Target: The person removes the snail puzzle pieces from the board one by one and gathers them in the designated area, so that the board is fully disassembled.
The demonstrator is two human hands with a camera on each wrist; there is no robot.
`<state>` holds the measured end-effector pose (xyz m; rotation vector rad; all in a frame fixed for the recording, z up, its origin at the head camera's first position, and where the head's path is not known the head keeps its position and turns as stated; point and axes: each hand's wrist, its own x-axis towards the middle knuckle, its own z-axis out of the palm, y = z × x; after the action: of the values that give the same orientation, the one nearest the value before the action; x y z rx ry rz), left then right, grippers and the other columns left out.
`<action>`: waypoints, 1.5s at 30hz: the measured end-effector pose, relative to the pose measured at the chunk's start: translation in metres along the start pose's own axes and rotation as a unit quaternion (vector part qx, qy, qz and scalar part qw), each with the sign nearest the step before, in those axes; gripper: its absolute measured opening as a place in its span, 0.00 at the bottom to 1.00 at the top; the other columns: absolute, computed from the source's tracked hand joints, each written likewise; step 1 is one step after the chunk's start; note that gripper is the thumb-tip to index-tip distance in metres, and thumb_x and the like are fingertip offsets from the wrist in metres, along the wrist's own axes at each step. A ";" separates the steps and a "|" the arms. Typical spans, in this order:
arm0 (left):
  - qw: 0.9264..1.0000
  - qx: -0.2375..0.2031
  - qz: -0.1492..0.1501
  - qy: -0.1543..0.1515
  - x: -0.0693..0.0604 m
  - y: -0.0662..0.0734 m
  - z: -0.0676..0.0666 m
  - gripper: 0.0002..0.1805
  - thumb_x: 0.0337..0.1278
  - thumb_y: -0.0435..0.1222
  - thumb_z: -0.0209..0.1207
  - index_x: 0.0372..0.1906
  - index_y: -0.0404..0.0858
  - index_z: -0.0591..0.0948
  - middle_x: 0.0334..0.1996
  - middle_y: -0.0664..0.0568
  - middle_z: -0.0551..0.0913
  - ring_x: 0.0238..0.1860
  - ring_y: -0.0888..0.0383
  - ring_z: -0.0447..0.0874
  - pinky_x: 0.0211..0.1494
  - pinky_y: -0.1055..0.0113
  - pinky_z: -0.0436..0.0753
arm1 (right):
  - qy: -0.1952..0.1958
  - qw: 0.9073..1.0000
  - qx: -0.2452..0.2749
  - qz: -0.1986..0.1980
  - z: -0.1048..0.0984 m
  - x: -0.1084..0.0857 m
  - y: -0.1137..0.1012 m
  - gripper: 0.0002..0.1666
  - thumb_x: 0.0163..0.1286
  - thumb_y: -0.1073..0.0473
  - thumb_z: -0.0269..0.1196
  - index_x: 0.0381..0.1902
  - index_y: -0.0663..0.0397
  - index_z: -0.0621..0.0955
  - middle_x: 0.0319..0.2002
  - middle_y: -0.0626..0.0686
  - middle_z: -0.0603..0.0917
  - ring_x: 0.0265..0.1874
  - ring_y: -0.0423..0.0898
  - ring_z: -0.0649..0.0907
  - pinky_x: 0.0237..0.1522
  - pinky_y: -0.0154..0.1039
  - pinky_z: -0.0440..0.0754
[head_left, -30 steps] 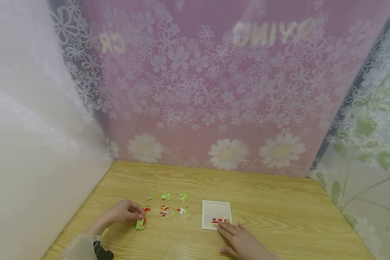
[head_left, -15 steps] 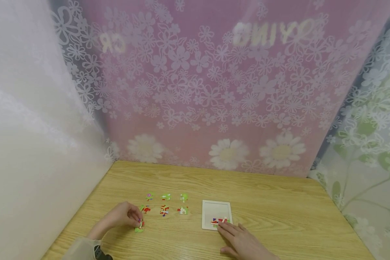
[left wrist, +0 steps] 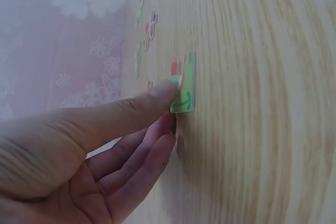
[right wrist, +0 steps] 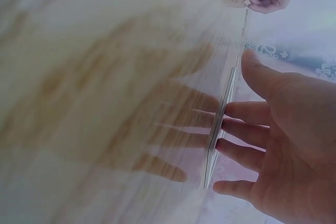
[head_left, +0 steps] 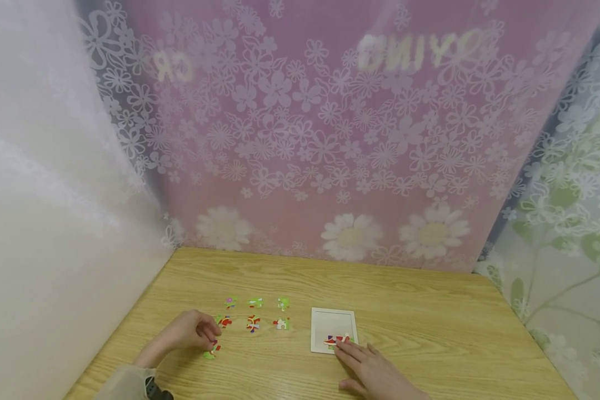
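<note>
My left hand (head_left: pixel 192 332) pinches a green and red puzzle piece (head_left: pixel 211 352) low over the table, left of the loose pieces. In the left wrist view the thumb lies against the piece (left wrist: pixel 184 87), while the fingertips are partly hidden behind it. To the right, my right hand (head_left: pixel 372 369) rests with extended fingers on the near edge of a white puzzle tray (head_left: pixel 333 312). Red, white and purple puzzle pieces (head_left: pixel 336 339) lie inside the tray at its near side, partly covered by those fingertips. The right wrist view shows the fingers (right wrist: pixel 247 132) spread along the tray's edge (right wrist: pixel 223 103).
Several loose puzzle pieces lie in two rows between the left hand and the tray, among them a red one (head_left: pixel 252 323) and a green one (head_left: pixel 283 303). A flowered curtain (head_left: pixel 300 139) stands behind the wooden table (head_left: pixel 420 311), and a pale wall (head_left: pixel 60 222) borders its left side.
My left hand has shifted slightly toward the near left with the pinched puzzle piece, which has turned in the fingers. The right hand and the tray have stayed in place.
</note>
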<state>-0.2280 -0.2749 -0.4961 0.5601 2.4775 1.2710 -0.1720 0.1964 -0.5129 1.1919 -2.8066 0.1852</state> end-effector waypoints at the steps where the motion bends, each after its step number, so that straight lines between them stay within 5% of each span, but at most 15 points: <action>1: 1.000 0.007 0.002 0.003 0.000 0.000 0.000 0.10 0.51 0.26 0.72 0.39 0.31 0.86 0.30 0.47 0.87 0.31 0.55 0.86 0.34 0.70 0.84 | 0.001 1.000 0.001 0.000 0.000 0.000 0.000 0.40 0.77 0.33 0.51 0.69 0.58 0.76 0.68 0.56 0.77 0.66 0.53 0.76 0.55 0.65 0.79; 9: 0.998 0.018 0.005 0.053 0.009 0.006 -0.008 0.11 0.70 0.38 0.62 0.44 0.32 0.86 0.32 0.46 0.86 0.30 0.54 0.85 0.30 0.65 0.86 | 0.007 1.000 0.011 -0.013 -0.003 0.000 0.000 0.39 0.77 0.35 0.52 0.69 0.60 0.75 0.67 0.58 0.77 0.65 0.55 0.77 0.53 0.65 0.80; 21: 0.996 -0.010 0.011 0.084 0.033 0.038 0.000 0.17 0.73 0.43 0.59 0.49 0.33 0.85 0.39 0.41 0.86 0.39 0.46 0.88 0.39 0.55 0.89 | -0.012 0.999 0.037 -0.005 -0.006 -0.002 0.000 0.41 0.77 0.34 0.51 0.71 0.61 0.73 0.70 0.59 0.74 0.67 0.55 0.75 0.57 0.65 0.78; 34: 0.996 -0.031 0.042 0.069 0.076 0.069 0.033 0.12 0.73 0.43 0.59 0.46 0.41 0.87 0.40 0.39 0.87 0.39 0.45 0.88 0.42 0.51 0.89 | 0.044 0.999 -0.012 -0.008 -0.003 -0.007 0.006 0.39 0.75 0.35 0.55 0.68 0.60 0.76 0.69 0.58 0.75 0.66 0.57 0.76 0.56 0.67 0.77; 40: 0.996 -0.045 0.069 0.044 0.097 0.083 0.056 0.14 0.73 0.41 0.59 0.48 0.35 0.86 0.41 0.36 0.87 0.41 0.40 0.88 0.42 0.47 0.88 | 0.022 1.000 0.001 0.020 -0.011 -0.013 0.009 0.41 0.75 0.35 0.55 0.70 0.60 0.74 0.71 0.58 0.73 0.67 0.59 0.75 0.59 0.69 0.74; 45: 0.994 -0.040 0.095 0.028 0.111 0.095 0.078 0.13 0.73 0.38 0.59 0.48 0.31 0.86 0.39 0.37 0.88 0.38 0.42 0.89 0.40 0.53 0.89 | -0.012 0.998 0.040 0.042 -0.012 -0.017 0.011 0.41 0.76 0.34 0.52 0.72 0.60 0.72 0.73 0.56 0.70 0.69 0.61 0.72 0.63 0.70 0.70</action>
<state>-0.2723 -0.1171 -0.4719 0.7655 2.4532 1.4673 -0.1680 0.2180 -0.5046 1.0989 -2.8988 0.2942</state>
